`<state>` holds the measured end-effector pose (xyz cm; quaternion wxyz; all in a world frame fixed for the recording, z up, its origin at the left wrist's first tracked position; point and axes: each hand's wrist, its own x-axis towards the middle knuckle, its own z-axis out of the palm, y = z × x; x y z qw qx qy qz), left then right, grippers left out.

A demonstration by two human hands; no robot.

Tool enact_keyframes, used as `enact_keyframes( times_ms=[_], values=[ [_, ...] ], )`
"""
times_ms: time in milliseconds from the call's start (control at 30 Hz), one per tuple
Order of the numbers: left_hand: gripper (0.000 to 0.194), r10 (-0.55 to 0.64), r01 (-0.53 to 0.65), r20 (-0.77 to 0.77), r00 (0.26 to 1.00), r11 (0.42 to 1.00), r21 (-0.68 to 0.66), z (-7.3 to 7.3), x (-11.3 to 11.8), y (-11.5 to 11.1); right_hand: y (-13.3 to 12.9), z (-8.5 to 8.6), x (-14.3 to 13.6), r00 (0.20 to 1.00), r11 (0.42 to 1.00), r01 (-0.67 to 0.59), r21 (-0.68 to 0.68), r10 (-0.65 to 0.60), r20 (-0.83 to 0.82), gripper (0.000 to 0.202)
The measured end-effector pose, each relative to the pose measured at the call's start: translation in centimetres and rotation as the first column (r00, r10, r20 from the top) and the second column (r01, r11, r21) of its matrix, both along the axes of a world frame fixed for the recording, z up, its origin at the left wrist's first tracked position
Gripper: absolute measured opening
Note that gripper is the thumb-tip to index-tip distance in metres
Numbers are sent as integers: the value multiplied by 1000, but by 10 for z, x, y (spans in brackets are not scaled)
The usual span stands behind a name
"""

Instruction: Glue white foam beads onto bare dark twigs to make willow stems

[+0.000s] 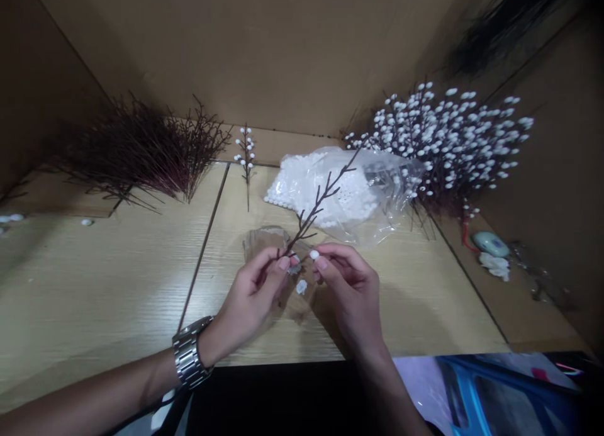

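Observation:
My left hand (257, 285) pinches the lower end of a bare brown artificial twig (318, 203), which slants up to the right with short side shoots. Between thumb and forefinger of my right hand (352, 285) is a small white bead (314, 255), close to the twig's lower part. Below my fingers lies a brownish piece of plastic sheet (264, 238) with a small white lump (301, 287) on it. Behind the twig a clear plastic bag (340, 190) holds many white beads.
Bare twigs (141, 146) are heaped at the back left; white-beaded twigs (448, 140) stand bunched at the back right. One beaded twig (246, 153) lies between. A pale green oval object (491, 243) sits at the right. Board walls (236, 52) enclose the table (117, 279).

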<state>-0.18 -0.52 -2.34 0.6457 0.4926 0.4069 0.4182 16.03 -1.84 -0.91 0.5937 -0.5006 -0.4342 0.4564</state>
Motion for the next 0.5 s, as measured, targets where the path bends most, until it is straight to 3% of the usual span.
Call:
enact_keyframes(
  times_ms=[200,500],
  values=[
    [24,23,-21,-48,999,999,50,2,-1,0,-1,1,-2,1000,1000,-14,-2,14,23,8],
    [26,-36,39,-42,998,996,83,-1,0,1,-3,-1,-3,997,998,-63,-29,64,34,9]
  ],
)
